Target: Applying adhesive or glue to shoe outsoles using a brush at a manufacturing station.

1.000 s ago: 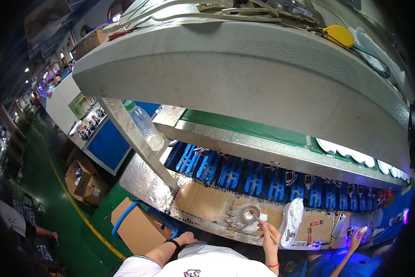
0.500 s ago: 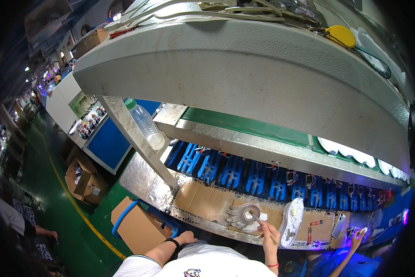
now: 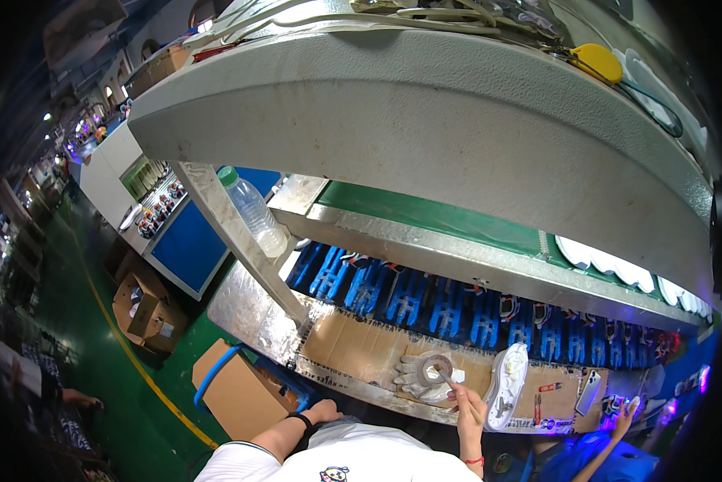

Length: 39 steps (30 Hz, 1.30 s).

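My right hand (image 3: 467,406) reaches up onto the cardboard-covered bench (image 3: 353,349) and pinches a thin stick-like tool, its tip over a grey tape roll (image 3: 435,370). The roll lies on a pair of white gloves (image 3: 413,376). A small white piece (image 3: 458,375) sits beside the roll. A white shoe (image 3: 507,386) lies just right of this hand. My left hand (image 3: 325,411), with a black wristband, rests curled near the bench's front edge, close to my body, holding nothing visible.
A row of blue shoe holders (image 3: 425,297) lines the back of the bench under a green conveyor belt (image 3: 425,213) and a large grey hood (image 3: 425,120). A plastic bottle (image 3: 252,210) stands at left. A phone (image 3: 590,392) and another person's hand (image 3: 622,418) are at right. Cardboard boxes (image 3: 148,309) sit on the floor.
My right hand has shifted slightly toward the tape roll, bringing the tool tip over it. My left hand has stayed put.
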Each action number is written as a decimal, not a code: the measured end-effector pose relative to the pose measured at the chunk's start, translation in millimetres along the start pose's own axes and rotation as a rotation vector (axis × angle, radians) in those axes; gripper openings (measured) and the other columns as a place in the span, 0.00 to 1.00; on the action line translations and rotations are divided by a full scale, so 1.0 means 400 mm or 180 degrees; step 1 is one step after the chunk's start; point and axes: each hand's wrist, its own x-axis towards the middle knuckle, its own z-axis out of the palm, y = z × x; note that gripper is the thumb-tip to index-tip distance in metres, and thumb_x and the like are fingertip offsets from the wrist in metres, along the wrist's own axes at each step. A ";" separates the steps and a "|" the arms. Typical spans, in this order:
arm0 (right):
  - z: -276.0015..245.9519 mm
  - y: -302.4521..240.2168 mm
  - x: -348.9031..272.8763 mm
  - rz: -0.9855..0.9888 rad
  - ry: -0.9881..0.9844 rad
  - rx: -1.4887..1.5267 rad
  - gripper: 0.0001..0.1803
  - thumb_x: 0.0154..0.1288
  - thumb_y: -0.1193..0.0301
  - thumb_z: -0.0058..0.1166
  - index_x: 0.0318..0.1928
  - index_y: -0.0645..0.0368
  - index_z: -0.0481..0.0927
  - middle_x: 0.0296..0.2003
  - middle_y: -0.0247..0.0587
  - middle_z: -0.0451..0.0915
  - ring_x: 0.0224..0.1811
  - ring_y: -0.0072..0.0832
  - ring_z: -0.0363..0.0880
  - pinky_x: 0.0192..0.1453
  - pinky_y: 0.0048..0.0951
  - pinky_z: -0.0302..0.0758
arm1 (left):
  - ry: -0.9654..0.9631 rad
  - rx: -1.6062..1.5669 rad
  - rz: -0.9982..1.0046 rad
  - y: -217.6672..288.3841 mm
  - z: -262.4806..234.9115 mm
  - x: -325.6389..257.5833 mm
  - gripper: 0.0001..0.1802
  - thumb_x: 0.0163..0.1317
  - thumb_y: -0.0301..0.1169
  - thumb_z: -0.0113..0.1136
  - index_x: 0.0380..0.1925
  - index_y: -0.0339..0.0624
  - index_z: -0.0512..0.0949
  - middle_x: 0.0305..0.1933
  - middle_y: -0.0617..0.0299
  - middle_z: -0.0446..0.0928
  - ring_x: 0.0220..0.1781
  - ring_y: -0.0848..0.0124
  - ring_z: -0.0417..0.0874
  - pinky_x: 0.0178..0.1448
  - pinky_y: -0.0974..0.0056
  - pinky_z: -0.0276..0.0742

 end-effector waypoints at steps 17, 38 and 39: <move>0.016 0.009 -0.003 -0.0036 -0.0018 -0.0037 0.14 0.67 0.67 0.47 0.42 0.63 0.82 0.31 0.36 0.77 0.32 0.19 0.76 0.29 0.18 0.70 | -0.0236 0.0055 -0.0084 -0.015 -0.005 0.003 0.29 0.53 0.50 0.54 0.29 0.27 0.80 0.36 0.37 0.77 0.42 0.47 0.79 0.50 0.54 0.74; 0.040 -0.013 0.001 -0.0145 -0.0101 -0.0061 0.14 0.69 0.67 0.45 0.43 0.63 0.81 0.31 0.36 0.78 0.33 0.19 0.76 0.29 0.18 0.70 | -0.0208 0.0064 -0.0160 -0.022 -0.017 -0.017 0.29 0.54 0.50 0.52 0.28 0.28 0.80 0.35 0.38 0.78 0.41 0.48 0.79 0.50 0.54 0.74; 0.041 -0.014 0.001 -0.0163 -0.0094 -0.0045 0.14 0.69 0.67 0.45 0.43 0.63 0.81 0.31 0.37 0.78 0.33 0.19 0.76 0.29 0.18 0.70 | -0.0088 0.0072 -0.0094 -0.027 -0.012 -0.017 0.29 0.55 0.51 0.50 0.25 0.30 0.81 0.32 0.39 0.78 0.39 0.48 0.80 0.48 0.53 0.74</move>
